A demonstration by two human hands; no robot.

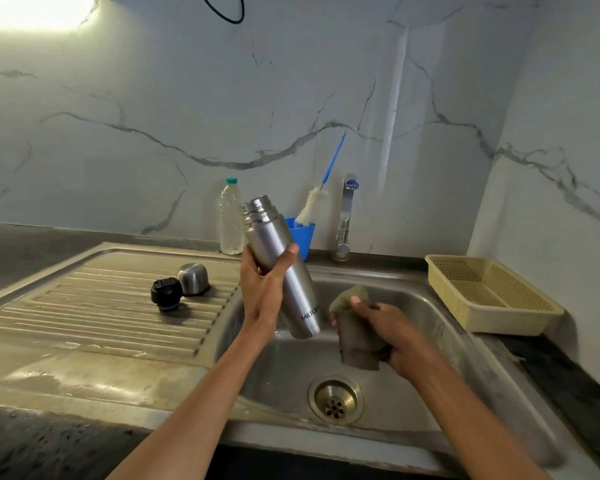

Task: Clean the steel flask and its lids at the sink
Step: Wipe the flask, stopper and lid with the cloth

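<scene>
Room: marble-veined wall, steel sink (440, 327) set in a dark counter (32, 251).
Drainboard: steel lid (193, 278) beside black lid (166, 294).
Left hand (262, 282): fingers wrapped round the tilted, uncapped steel flask (280, 261) over the basin.
Right hand (392, 332): fingers clutch a scrub pad (355, 336) just beside the flask's base.

— What can't be read here?
— The right hand (392, 332) and its scrub pad (355, 336) are motion-blurred; the steel flask (281, 265) hides part of the blue cup (303, 237); both forearms are cut off by the bottom edge.
</scene>
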